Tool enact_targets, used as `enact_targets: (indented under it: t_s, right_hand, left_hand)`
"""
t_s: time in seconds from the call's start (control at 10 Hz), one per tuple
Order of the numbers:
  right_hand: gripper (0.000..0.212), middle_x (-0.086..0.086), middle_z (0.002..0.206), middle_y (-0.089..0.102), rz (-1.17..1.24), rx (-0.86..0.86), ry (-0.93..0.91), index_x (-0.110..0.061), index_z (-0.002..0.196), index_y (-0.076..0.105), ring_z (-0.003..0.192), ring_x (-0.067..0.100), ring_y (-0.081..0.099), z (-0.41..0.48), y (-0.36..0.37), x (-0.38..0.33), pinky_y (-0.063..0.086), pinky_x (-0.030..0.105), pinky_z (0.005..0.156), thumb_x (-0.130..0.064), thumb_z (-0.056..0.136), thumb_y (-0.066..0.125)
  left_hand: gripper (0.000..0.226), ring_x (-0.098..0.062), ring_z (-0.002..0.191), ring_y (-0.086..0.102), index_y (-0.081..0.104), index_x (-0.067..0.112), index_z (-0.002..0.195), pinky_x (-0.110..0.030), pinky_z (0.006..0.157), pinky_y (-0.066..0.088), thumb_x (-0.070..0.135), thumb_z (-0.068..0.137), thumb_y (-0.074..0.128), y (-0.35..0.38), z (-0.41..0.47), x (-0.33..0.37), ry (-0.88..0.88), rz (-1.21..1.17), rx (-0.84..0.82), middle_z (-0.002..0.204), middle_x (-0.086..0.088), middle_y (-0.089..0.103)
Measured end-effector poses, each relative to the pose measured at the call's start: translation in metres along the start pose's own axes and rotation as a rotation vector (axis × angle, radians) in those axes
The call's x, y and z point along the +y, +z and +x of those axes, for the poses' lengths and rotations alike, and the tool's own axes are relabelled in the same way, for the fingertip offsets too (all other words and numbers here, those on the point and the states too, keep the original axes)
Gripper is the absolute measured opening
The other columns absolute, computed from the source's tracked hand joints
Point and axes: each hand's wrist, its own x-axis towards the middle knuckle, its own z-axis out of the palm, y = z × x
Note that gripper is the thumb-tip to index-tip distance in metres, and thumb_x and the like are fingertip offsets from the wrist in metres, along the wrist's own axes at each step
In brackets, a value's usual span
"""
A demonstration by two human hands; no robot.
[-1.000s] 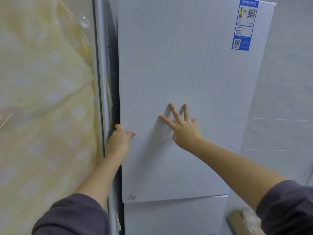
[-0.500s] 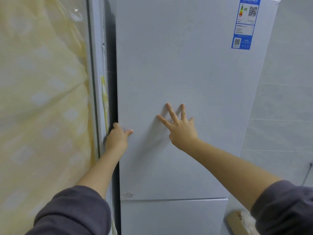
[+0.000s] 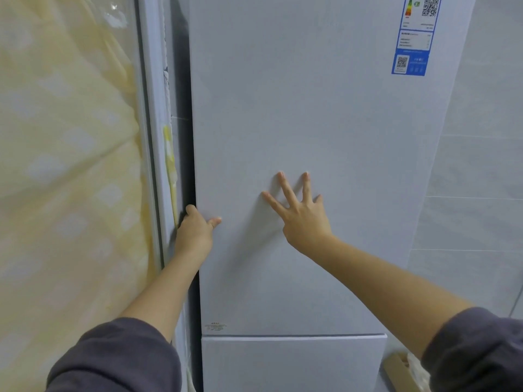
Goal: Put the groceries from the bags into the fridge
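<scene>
Fridge door (image 3: 297,108), fingers (image 3: 284,184) apparently flat against

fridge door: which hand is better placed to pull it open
Probably left. The left hand grips the fridge door at its left edge, fingers curled round it. The right hand lies flat on the door's front, nothing to pull.

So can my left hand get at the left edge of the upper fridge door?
Likely yes: the left hand is at the left edge of the upper fridge door, fingers tucked into the dark gap beside it, thumb on the front. Nothing blocks it.
</scene>
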Motion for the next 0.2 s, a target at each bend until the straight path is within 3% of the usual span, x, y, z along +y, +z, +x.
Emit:
enact_targets:
  t_s: [0.1,0.2]
  right_hand:
    - [0.085,0.002,0.157,-0.034,0.074,0.016,-0.010,-0.043,0.150,-0.015,0.142,0.052,-0.019,-0.002,-0.004,0.004,0.023,0.066,0.110,-0.018,0.093,0.042]
    - [0.090,-0.004,0.156,-0.034,0.227,0.011,0.120,-0.047,0.150,-0.011,0.143,0.046,-0.023,-0.014,-0.001,0.022,0.019,0.069,0.110,-0.014,0.089,0.046]
  left_hand:
    - [0.075,-0.040,0.123,0.047,0.027,0.004,0.141,-0.045,0.092,0.046,0.031,0.087,0.071,0.003,-0.010,-0.002,0.115,-0.003,0.126,0.139,-0.021,0.042]
    - [0.093,-0.040,0.140,0.025,0.020,0.012,0.151,-0.049,0.104,0.042,0.036,0.080,0.076,0.011,-0.023,0.010,0.412,0.202,0.250,0.154,-0.021,0.019]
